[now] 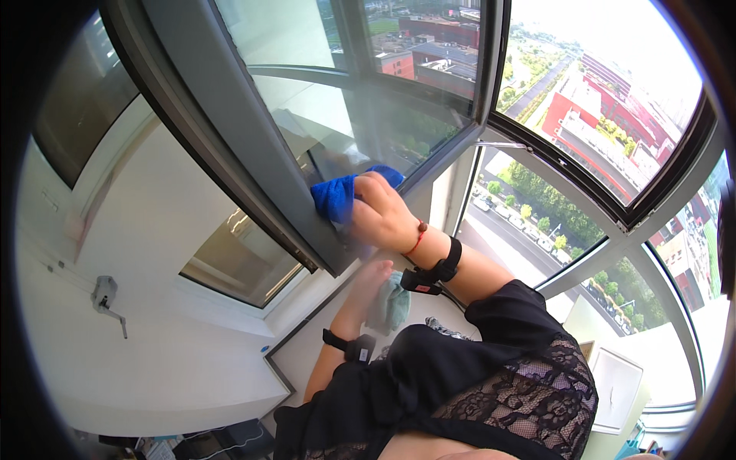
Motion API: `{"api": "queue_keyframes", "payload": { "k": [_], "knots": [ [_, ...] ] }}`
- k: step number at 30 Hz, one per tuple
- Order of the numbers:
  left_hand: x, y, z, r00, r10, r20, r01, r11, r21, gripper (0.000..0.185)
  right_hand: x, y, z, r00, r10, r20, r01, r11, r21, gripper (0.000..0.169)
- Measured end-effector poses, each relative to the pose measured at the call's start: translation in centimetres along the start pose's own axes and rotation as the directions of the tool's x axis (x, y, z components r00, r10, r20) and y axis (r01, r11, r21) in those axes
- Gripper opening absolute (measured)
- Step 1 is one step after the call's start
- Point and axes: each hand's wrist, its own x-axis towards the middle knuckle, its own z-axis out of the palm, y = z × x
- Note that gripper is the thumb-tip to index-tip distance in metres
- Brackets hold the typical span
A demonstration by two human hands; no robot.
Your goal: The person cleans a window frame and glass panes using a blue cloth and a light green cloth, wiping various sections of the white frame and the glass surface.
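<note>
My right hand (382,213) grips a bright blue cloth (333,198) and presses it at the lower corner of a grey-framed window sash (230,115). Part of the cloth shows beyond my knuckles, against the glass pane (368,109). Below it, my left hand (372,279) is blurred, with a pale green cloth (395,305) hanging from its grasp. The left fingers are mostly hidden. Both wrists wear black straps with small devices, and the right one also has a red cord bracelet.
The sash stands swung open, linked by a metal stay arm (503,145) to the dark window frame (575,172); buildings and a road lie far below outside. A crank handle (109,305) juts from the white wall. A white lidded box (615,385) stands at lower right.
</note>
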Motion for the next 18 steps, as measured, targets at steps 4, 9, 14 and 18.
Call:
{"api": "queue_keyframes", "payload": {
  "k": [4,9,14,18],
  "knots": [
    [-1.2,1.9,0.9,0.997,0.045,0.067,-0.052,0.993,0.108,0.044,0.2,0.4,-2.3,0.790,0.473,-0.390,-0.488,0.870,0.066,0.049],
    [-2.4,5.9,3.1,0.939,0.231,0.256,-0.280,0.943,0.178,0.059,-0.4,13.7,-11.3,0.620,0.520,-0.587,-0.643,0.766,0.000,0.056],
    [-6.1,11.3,3.3,0.828,0.457,0.325,-0.527,0.832,0.174,0.064,1.4,13.1,-9.8,0.776,0.410,-0.480,-0.537,0.828,-0.161,0.063],
    [-8.2,14.8,3.1,0.786,0.600,0.149,-0.616,0.780,0.107,0.067,5.3,2.9,-4.4,0.915,0.182,-0.361,-0.262,0.947,-0.187,0.060]
  ]
}}
